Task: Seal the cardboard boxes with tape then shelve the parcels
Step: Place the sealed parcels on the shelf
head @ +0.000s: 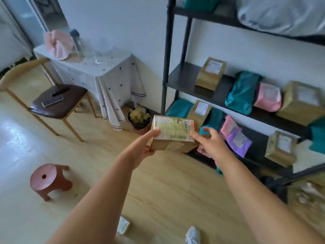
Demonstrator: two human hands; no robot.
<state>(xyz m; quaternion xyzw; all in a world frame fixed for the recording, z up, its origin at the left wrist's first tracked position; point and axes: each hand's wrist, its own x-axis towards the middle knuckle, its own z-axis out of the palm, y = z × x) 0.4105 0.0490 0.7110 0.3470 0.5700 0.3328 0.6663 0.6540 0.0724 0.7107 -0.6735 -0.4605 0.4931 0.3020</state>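
Observation:
I hold a small taped cardboard box (173, 132) with a white shipping label on top, out in front of me near the left end of a dark metal shelf unit (182, 80). My left hand (147, 147) grips the box's left end, thumb on top and fingers underneath. My right hand (209, 140) is at the box's right end with its fingers spread; one fingertip touches the label's edge. Several cardboard parcels (210, 73) and teal, pink and purple mailer bags (241, 92) lie on the shelves. Another small box (124, 225) lies on the floor by my foot.
A pink plastic stool (48, 180) stands on the wooden floor at left. Behind it is a brown-seated chair (58, 101) with a phone on it, and a cloth-covered side table (105, 67). A potted plant (139, 118) sits beside the shelf's left post.

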